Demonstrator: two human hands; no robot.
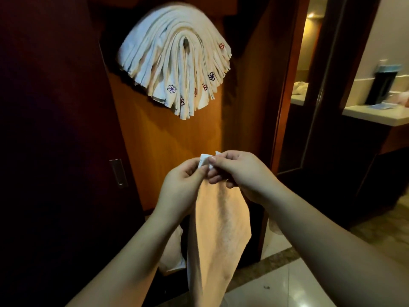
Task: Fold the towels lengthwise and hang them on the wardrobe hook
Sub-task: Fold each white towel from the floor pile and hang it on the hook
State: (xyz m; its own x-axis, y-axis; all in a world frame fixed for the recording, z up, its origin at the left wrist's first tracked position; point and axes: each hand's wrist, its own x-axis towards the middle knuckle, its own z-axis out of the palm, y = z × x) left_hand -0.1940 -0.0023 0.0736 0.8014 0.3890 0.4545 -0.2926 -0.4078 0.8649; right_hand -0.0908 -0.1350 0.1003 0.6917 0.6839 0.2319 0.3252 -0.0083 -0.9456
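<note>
A pale towel (218, 235) hangs down between my arms, folded along its length. My left hand (180, 187) and my right hand (240, 171) meet at its top and both pinch its white corners together at chest height. High on the wooden wardrobe panel (155, 140), several folded towels (174, 60) with small embroidered flowers are draped in a fan over the hook; the hook itself is hidden beneath them. My hands are well below that bundle.
A dark wardrobe door (55, 129) with a recessed metal handle (118, 172) stands at the left. To the right, a doorway opens onto a counter (376, 114) holding a dark object. Something pale lies low behind the towel. Tiled floor (298, 273) lies at lower right.
</note>
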